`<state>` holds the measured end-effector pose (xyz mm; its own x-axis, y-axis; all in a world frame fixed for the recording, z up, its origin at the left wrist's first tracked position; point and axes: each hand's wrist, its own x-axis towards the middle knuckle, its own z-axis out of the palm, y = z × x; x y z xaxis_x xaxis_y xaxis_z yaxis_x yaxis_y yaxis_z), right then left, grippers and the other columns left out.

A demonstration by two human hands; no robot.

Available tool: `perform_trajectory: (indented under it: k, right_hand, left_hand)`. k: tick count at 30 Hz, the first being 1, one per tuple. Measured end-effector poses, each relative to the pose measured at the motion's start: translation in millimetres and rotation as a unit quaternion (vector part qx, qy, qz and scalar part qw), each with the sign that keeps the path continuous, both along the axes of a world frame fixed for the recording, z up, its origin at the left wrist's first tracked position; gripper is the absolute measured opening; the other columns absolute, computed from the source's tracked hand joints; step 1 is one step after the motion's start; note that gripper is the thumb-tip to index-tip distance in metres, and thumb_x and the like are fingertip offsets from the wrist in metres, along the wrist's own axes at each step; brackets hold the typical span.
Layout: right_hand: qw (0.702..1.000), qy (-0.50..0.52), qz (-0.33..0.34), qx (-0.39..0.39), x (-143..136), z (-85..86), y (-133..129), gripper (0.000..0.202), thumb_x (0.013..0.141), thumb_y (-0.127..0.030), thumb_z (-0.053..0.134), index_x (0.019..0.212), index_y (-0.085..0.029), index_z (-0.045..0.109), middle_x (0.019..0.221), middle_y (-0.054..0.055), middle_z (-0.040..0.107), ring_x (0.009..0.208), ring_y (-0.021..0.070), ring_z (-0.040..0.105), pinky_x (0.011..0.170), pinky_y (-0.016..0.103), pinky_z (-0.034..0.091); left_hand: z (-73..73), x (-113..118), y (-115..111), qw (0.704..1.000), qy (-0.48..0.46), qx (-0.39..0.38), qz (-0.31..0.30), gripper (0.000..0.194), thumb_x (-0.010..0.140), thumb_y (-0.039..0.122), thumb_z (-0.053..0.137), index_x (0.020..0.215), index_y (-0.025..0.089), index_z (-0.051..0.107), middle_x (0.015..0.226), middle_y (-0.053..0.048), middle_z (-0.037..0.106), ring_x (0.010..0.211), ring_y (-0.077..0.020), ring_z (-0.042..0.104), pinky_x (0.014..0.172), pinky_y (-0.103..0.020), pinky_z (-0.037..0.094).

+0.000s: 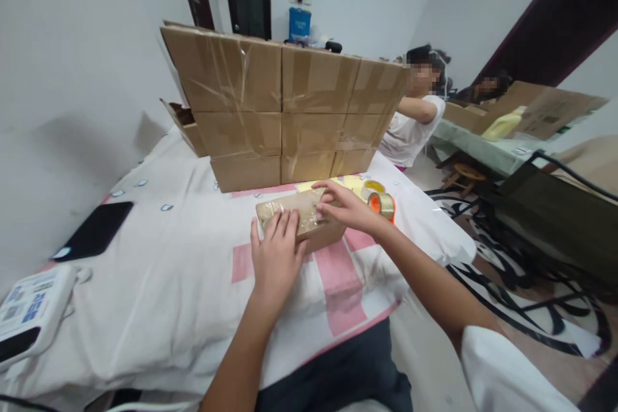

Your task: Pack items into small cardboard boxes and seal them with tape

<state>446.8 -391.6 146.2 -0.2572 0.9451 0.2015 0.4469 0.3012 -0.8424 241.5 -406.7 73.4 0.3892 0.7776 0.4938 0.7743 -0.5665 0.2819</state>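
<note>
A small cardboard box (pixel 309 215) with clear tape across its top lies on the cloth-covered table in front of me. My left hand (pixel 277 244) rests on the box's near left part, fingers stretched over the top and thumb along the front side. Over the right end of the top is my right hand (pixel 342 206), its fingers bent and apart, the fingertips at the taped surface. Just right of the box stands a roll of tape (pixel 385 206) with an orange part. Behind that lies a second roll of tape (pixel 373 188), yellowish.
A wall of stacked cardboard boxes (pixel 280 116) stands behind the small box. On the left lie a black phone-like slab (pixel 99 230) and a white device (pixel 36 309). A person in a white shirt (pixel 410 132) is beyond the stack; another sits farther back by a second table (pixel 476 141).
</note>
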Motion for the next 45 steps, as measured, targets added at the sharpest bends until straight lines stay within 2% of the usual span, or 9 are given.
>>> perform_trajectory:
  k: [5, 9, 12, 19, 24, 26, 29, 37, 45]
  right_hand:
    - [0.996, -0.046, -0.055, -0.052, -14, -12.6, 21, 0.022, 0.089, -0.018, 0.053, 0.111, -0.020, 0.050, 0.058, -0.010, 0.059, 0.049, 0.0104, 0.053, 0.054, 0.022, 0.041]
    - [0.988, -0.115, -0.081, -0.065, -18, -17.3, 28, 0.020, 0.088, -0.012, 0.052, 0.106, -0.021, 0.050, 0.052, -0.011, 0.056, 0.046, 0.0103, 0.054, 0.055, 0.021, 0.038]
    - [0.982, -0.158, -0.081, -0.057, -19, -18.5, 30, 0.021, 0.086, -0.012, 0.054, 0.105, -0.021, 0.051, 0.054, -0.010, 0.058, 0.049, 0.0112, 0.056, 0.055, 0.022, 0.037]
    - [0.942, -0.317, -0.105, 0.019, -23, -15.9, 23, 0.029, 0.084, -0.026, 0.066, 0.111, -0.019, 0.059, 0.076, 0.001, 0.068, 0.077, 0.0196, 0.064, 0.068, 0.028, 0.041]
    - [0.879, -0.425, -0.191, 0.099, -15, -9.4, 24, 0.069, 0.072, -0.060, 0.077, 0.121, -0.015, 0.060, 0.123, 0.019, 0.062, 0.117, 0.0372, 0.052, 0.097, 0.050, 0.041]
    - [0.885, -0.420, -0.189, 0.063, -8, -9.5, 25, 0.077, 0.070, -0.069, 0.074, 0.126, -0.017, 0.059, 0.129, 0.018, 0.058, 0.122, 0.0391, 0.049, 0.101, 0.056, 0.038]
    - [0.909, -0.387, -0.155, 0.001, -1, -14.1, 27, 0.075, 0.073, -0.072, 0.068, 0.125, -0.019, 0.060, 0.126, 0.016, 0.060, 0.121, 0.0378, 0.049, 0.098, 0.056, 0.043]
    - [0.919, -0.364, -0.151, -0.021, 2, -20.7, 38, 0.076, 0.070, -0.075, 0.067, 0.123, -0.020, 0.061, 0.128, 0.016, 0.059, 0.127, 0.0397, 0.047, 0.097, 0.055, 0.047]
    - [0.926, -0.343, -0.158, 0.001, 4, -22.6, 36, 0.077, 0.071, -0.076, 0.066, 0.120, -0.016, 0.064, 0.124, 0.018, 0.062, 0.125, 0.0406, 0.049, 0.095, 0.053, 0.049]
  left_hand:
    - [0.7, 1, 1, 0.999, 0.031, 0.018, 0.000, 0.053, 0.096, 0.032, 0.055, 0.149, 0.033, 0.046, 0.152, -0.011, 0.052, 0.142, -0.0312, 0.046, 0.122, -0.063, 0.016]
    - [-3.8, 1, 2, 0.998, 0.044, 0.041, 0.003, 0.050, 0.097, 0.031, 0.056, 0.146, 0.037, 0.050, 0.157, -0.015, 0.045, 0.143, -0.0344, 0.044, 0.118, -0.068, 0.019]
    - [-6.4, 2, 1, 0.999, 0.032, 0.042, 0.000, 0.045, 0.097, 0.030, 0.054, 0.141, 0.040, 0.055, 0.156, -0.007, 0.048, 0.142, -0.0351, 0.045, 0.118, -0.071, 0.014]
    - [-8.9, 5, 0, 0.998, -0.012, 0.060, -0.011, 0.041, 0.093, 0.020, 0.056, 0.129, 0.037, 0.066, 0.144, 0.003, 0.060, 0.131, -0.0332, 0.054, 0.120, -0.066, 0.010]
    - [-13.6, 3, 4, 0.995, -0.017, 0.093, -0.027, 0.044, 0.092, 0.015, 0.052, 0.126, 0.037, 0.068, 0.137, 0.005, 0.066, 0.126, -0.0317, 0.057, 0.119, -0.066, 0.010]
    - [-14.7, 2, 6, 0.993, -0.015, 0.104, -0.055, 0.045, 0.091, 0.013, 0.052, 0.126, 0.037, 0.068, 0.133, 0.004, 0.069, 0.125, -0.0297, 0.058, 0.120, -0.064, 0.011]
    - [-12.5, 4, 6, 0.991, -0.012, 0.106, -0.075, 0.044, 0.092, 0.013, 0.050, 0.124, 0.037, 0.069, 0.125, 0.003, 0.073, 0.121, -0.0272, 0.061, 0.121, -0.062, 0.009]
    - [-5.3, 33, -3, 0.994, 0.050, 0.092, -0.015, 0.045, 0.093, 0.009, 0.047, 0.129, 0.025, 0.067, 0.125, -0.004, 0.073, 0.118, -0.0285, 0.060, 0.117, -0.057, 0.025]
    - [-13.1, 27, 6, 0.978, 0.067, 0.188, -0.053, 0.040, 0.094, 0.012, 0.047, 0.122, 0.026, 0.072, 0.119, -0.003, 0.076, 0.105, -0.0252, 0.065, 0.095, -0.043, 0.040]
